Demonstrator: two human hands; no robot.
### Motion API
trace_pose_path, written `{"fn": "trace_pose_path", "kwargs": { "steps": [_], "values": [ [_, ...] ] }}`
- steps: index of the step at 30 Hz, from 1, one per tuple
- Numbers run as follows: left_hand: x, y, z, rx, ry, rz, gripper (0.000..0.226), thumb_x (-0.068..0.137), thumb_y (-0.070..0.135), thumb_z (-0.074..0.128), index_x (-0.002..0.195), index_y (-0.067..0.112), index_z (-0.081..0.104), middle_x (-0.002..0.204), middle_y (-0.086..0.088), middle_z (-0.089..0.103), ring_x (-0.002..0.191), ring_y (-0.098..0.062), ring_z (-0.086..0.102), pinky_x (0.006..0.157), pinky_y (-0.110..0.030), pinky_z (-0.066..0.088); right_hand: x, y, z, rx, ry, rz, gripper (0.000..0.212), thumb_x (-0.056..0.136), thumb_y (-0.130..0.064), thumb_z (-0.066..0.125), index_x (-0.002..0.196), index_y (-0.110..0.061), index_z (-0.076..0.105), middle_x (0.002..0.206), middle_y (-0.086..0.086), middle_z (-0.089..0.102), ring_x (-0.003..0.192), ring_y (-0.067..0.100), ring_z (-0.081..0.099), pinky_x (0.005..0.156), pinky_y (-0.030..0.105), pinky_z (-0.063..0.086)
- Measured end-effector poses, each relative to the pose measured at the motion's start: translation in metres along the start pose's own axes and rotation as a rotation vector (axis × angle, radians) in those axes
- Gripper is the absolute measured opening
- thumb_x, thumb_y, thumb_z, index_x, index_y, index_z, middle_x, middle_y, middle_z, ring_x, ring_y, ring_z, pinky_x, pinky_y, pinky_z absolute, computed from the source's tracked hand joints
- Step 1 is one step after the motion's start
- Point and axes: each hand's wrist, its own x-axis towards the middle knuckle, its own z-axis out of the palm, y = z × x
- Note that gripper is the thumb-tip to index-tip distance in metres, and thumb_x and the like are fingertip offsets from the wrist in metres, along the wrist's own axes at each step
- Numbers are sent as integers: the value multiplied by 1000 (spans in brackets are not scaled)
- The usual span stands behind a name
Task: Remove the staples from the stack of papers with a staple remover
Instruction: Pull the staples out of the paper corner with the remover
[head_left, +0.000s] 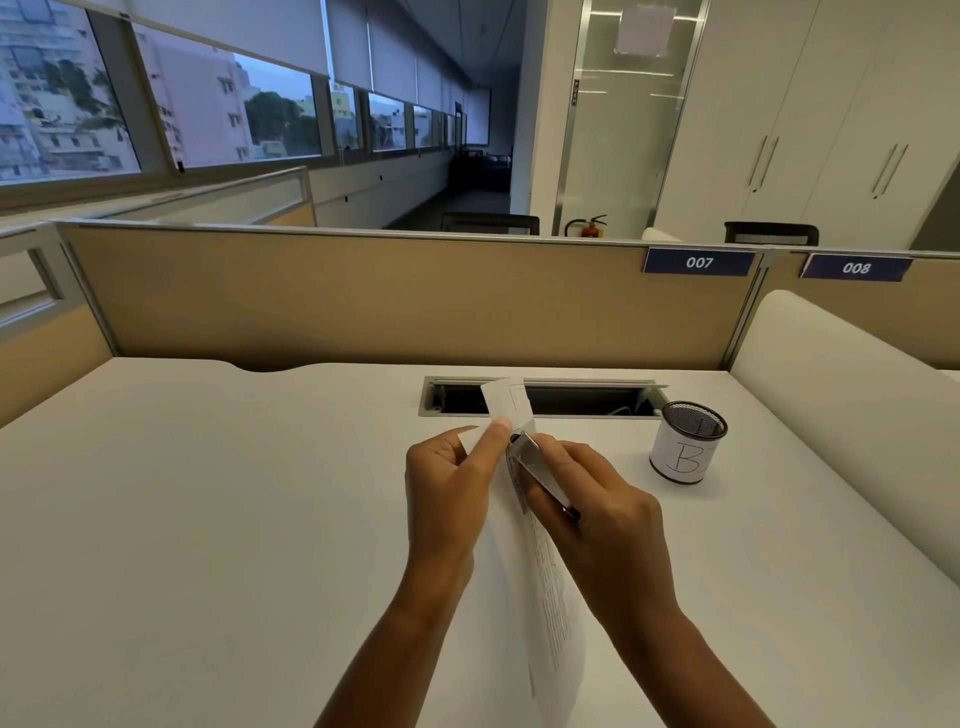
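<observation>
Left hand (447, 488) pinches the papers (558, 613), right hand (602, 509) grips the staple remover (535, 460); inside of mesh cup (685, 452) unclear.

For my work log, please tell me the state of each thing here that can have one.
left hand: pinches the papers near the top.
right hand: grips the remover.
papers: held up at the top end.
remover: pressed against the papers.
cup: upright.
cable hatch: open.
</observation>
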Motion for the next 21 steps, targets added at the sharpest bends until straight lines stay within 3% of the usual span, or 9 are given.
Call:
{"fn": "trace_pose_path", "kwargs": {
  "steps": [4, 10, 12, 16, 19, 21],
  "values": [
    [3, 0, 1, 65, 24, 9, 24, 80, 22, 59, 58, 14, 56, 65, -10, 59, 71, -41, 58, 73, -43, 54, 0, 3, 1, -66, -22, -42, 40, 65, -20, 61, 97, 3, 68, 84, 15, 75, 62, 24, 72, 60, 23, 55],
    [6, -11, 4, 104, 52, 1, 29, 79, 21, 60, 51, 20, 53, 54, -1, 54, 54, -17, 51, 59, -24, 47, 1, 9, 6, -103, -48, -81, 38, 63, -17, 63, 95, 4, 69, 83, 15, 75, 61, 25, 72, 59, 25, 56],
    [7, -12, 5, 108, 58, -2, 29, 79, 22, 61, 51, 19, 53, 54, -1, 55, 55, -18, 54, 58, -21, 47, 0, 11, 7, -110, -70, -119, 37, 64, -17, 66, 94, 3, 69, 83, 15, 75, 61, 24, 72, 58, 23, 56],
    [15, -8, 5, 96, 43, 10, 26, 78, 25, 63, 54, 15, 56, 63, -6, 62, 66, -30, 63, 64, -33, 55, -10, 10, 12, -132, -159, -172, 37, 65, -23, 65, 97, -3, 70, 100, 19, 72, 65, 23, 73, 58, 23, 57],
    [19, -3, 2, 35, 39, 2, 25, 77, 25, 62, 54, 18, 54, 66, 1, 62, 67, -21, 63, 54, -23, 54, -9, 10, 13, -28, -176, -97, 40, 66, -25, 62, 99, -5, 69, 108, 19, 69, 75, 28, 73, 63, 27, 57],
    [19, -2, 0, -33, 12, -37, 19, 77, 25, 60, 59, 22, 55, 73, 4, 62, 73, -22, 62, 55, -20, 53, -4, 10, 11, 96, -156, -8, 40, 70, -26, 61, 102, -4, 67, 110, 19, 68, 83, 30, 71, 68, 31, 58]
  ]
}}
